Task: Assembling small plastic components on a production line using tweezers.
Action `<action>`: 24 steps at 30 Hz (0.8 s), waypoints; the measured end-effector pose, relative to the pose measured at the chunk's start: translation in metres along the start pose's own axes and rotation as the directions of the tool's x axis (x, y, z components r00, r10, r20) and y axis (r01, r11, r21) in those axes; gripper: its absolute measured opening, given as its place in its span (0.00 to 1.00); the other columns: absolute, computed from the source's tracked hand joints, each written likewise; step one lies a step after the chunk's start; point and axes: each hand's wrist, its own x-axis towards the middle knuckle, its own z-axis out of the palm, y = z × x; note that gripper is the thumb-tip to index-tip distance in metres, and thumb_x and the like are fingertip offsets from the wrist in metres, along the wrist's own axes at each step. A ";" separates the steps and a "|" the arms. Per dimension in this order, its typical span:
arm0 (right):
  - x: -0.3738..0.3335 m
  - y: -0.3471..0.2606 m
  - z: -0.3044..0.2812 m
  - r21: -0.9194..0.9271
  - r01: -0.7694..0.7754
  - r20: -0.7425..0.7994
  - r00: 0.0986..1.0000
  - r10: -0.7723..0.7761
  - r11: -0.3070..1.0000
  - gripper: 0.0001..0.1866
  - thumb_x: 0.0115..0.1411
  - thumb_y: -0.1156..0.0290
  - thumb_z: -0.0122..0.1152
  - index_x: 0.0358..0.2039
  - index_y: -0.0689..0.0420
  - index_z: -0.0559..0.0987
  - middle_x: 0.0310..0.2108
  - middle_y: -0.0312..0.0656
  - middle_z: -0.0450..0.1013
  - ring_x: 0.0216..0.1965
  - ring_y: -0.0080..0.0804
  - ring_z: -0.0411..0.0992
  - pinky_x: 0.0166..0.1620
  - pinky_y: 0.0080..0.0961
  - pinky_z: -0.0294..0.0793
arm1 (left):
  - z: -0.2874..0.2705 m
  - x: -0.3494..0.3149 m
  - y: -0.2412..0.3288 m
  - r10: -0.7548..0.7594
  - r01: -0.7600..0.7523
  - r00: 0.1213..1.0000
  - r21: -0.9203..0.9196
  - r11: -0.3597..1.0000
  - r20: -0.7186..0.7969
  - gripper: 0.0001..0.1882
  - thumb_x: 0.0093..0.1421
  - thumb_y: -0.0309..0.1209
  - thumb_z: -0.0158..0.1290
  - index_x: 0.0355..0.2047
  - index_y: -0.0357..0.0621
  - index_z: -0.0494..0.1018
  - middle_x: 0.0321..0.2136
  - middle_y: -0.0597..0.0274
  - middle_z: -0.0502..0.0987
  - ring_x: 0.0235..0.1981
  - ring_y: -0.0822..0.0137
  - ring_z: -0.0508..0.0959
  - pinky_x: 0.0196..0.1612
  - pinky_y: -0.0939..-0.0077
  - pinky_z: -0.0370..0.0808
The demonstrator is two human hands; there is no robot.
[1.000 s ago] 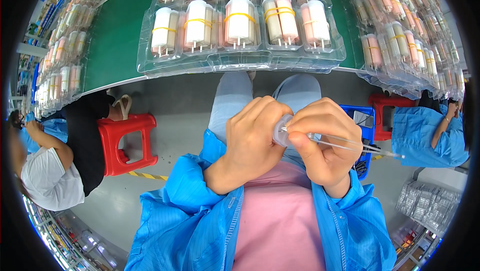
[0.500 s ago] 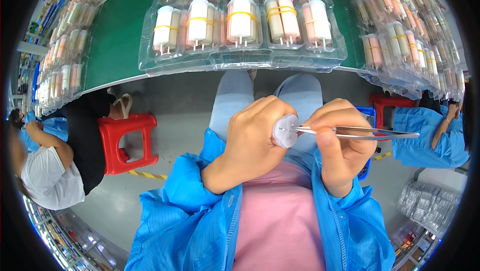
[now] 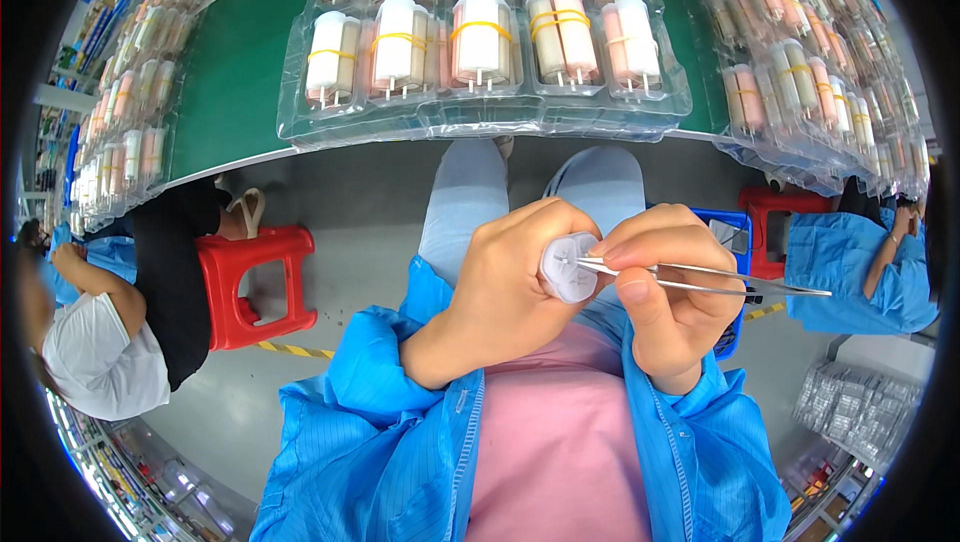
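In front of my chest and above my lap, my left hand [image 3: 510, 267] is closed around a whitish, lobed round piece [image 3: 566, 280], with only its end face showing. My right hand [image 3: 672, 292] pinches a pair of metal tweezers [image 3: 800, 290] between thumb and fingers. Their tips are at the middle of that end face, by a small pin-like bit; whether they grip it cannot be told. The long end of the tweezers points off to the right. Most of the piece is hidden inside my left fist.
Ahead, a clear plastic tray [image 3: 470, 120] of banded white, pink and grey cylinders stands on the green table [image 3: 235, 82]. Stacked trays flank it at left [image 3: 130, 142] and right [image 3: 800, 92]. A red stool [image 3: 258, 287] and a blue basket [image 3: 738, 242] stand nearby. People sit on both sides.
The tweezers' tips have shifted slightly left, further over the face of the white piece. Their far end has swung toward me. The piece has moved slightly left with my left hand.
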 end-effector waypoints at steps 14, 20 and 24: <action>0.001 0.000 0.000 -0.032 0.005 0.035 0.999 -0.004 0.999 0.07 0.48 0.80 0.65 0.30 0.62 0.78 0.27 0.46 0.76 0.26 0.31 0.74 0.28 0.21 0.71 | 0.001 -0.001 -0.002 0.072 -0.070 0.997 0.082 0.994 -0.021 0.10 0.44 0.21 0.60 0.27 0.40 0.71 0.22 0.56 0.73 0.25 0.53 0.74 0.26 0.66 0.70; 0.001 0.000 0.000 -0.055 0.003 0.046 0.999 0.000 0.999 0.07 0.48 0.80 0.65 0.30 0.62 0.78 0.27 0.46 0.75 0.26 0.31 0.74 0.28 0.21 0.71 | 0.001 0.000 -0.005 0.125 -0.120 0.992 0.155 0.981 -0.020 0.10 0.43 0.21 0.59 0.27 0.40 0.71 0.23 0.56 0.73 0.25 0.53 0.74 0.26 0.65 0.70; 0.003 -0.003 0.000 -0.091 -0.003 0.050 0.999 0.008 0.996 0.07 0.46 0.80 0.66 0.29 0.61 0.78 0.26 0.45 0.75 0.25 0.32 0.73 0.28 0.21 0.71 | 0.000 0.000 -0.005 0.136 -0.131 0.990 0.175 0.976 -0.019 0.11 0.42 0.22 0.59 0.27 0.41 0.71 0.23 0.56 0.73 0.25 0.53 0.74 0.27 0.65 0.70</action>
